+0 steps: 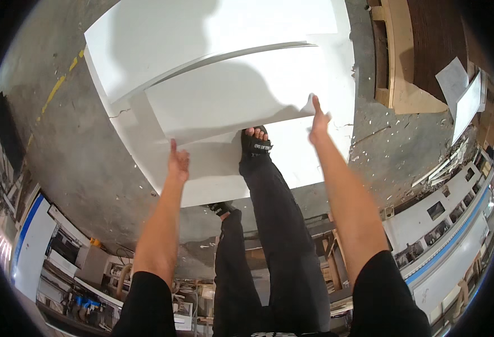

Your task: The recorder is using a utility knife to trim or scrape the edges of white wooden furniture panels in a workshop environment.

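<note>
A rectangular white panel (pixel 219 95) lies across in front of me, over larger white sheets. My left hand (pixel 179 162) is at its near left corner, one digit stretched along the edge and the other fingers curled. At its near right corner is my right hand (pixel 319 122), thumb up against the panel's end and fingers bent. Both hands appear to grip the panel, though the contact under its edge is hidden. My sandalled foot (pixel 255 143) stands on the large white sheet (pixel 297 160), toes close to the panel's near edge.
Another white sheet (pixel 162 45) lies beyond the panel. Brown boards (pixel 401 62) and pale offcuts (pixel 467 104) are stacked at the right. Long machines flank the grey floor (pixel 84 151), one with a blue stripe (pixel 446 236). My other foot (pixel 220 208) is behind.
</note>
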